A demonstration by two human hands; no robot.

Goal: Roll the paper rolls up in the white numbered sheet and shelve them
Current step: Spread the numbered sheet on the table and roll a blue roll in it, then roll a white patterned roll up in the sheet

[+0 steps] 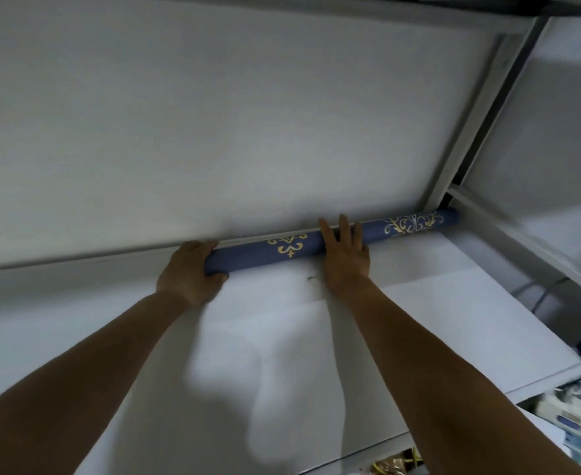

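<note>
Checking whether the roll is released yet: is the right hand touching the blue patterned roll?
Touching. The head view shows the right hand lying flat across the blue patterned roll, straight fingers over it, no gap.

A plain white wall [213,132] rises beyond the left hand [188,272] and right hand [345,258]. Beneath them lies a white shelf board [59,320], dimly lit and shadowed. Right of the right hand a white metal upright [481,111] slants upward, with blurred clutter [573,433] below it.
</note>
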